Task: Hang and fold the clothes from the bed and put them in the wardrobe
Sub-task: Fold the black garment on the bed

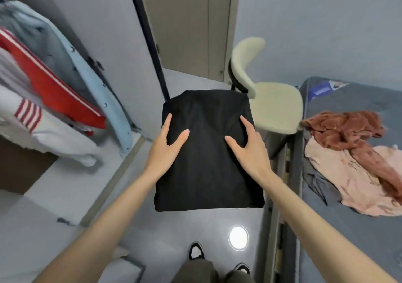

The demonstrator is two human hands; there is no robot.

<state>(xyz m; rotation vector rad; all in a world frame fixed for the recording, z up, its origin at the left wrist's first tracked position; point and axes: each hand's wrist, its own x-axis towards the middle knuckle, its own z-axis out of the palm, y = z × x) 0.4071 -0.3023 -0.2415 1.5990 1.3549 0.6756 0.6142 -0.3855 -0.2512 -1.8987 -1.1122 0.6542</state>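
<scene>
Folded black garment (208, 152) gripped at both sides by left hand (167, 147) and right hand (248, 147); long axis 12–6 o'clock; wardrobe (21, 165) at 9 o'clock, left hand nearer.

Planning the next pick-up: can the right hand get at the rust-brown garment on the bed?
Probably not yet: the right hand, with the left hand, holds the folded black garment. Otherwise the way to the rust-brown garment on the bed looks free.

matt black cloth garment (208, 152), glossy grey floor (195, 228)
</scene>
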